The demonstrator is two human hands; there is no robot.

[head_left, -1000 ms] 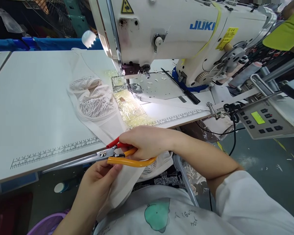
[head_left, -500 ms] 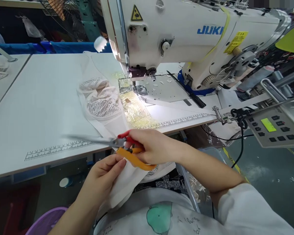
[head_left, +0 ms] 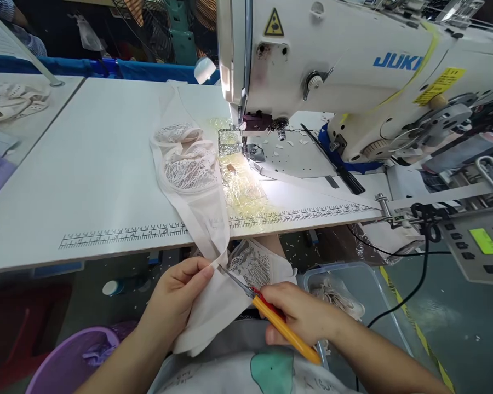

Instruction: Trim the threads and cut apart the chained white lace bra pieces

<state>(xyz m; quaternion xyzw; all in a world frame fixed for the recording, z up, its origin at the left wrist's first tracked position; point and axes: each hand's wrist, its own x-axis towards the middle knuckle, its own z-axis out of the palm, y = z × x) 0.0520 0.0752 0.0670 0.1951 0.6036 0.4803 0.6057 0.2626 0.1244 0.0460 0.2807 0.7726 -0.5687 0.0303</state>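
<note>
A white bra with lace cups (head_left: 191,169) lies partly on the table and hangs over its front edge toward my lap. My left hand (head_left: 183,290) pinches the fabric at the edge below the table. In my right hand (head_left: 298,312) is a pair of scissors (head_left: 285,328) with orange and red handles. The blades point up and left, their tips touching the fabric right beside my left fingertips. A second lace cup (head_left: 252,262) hangs just behind the blades.
A JUKI sewing machine (head_left: 312,60) stands over the table (head_left: 107,164), with a black-handled tool (head_left: 349,178) on its bed. A control panel (head_left: 476,246) is at right. Below are a clear plastic bin (head_left: 378,306) and a purple basket (head_left: 61,361). White cloth pieces (head_left: 16,101) lie far left.
The scissors have swung from pointing left above my left hand to pointing at the fabric by its fingertips. My right hand has moved down and right. The camera view has shifted left.
</note>
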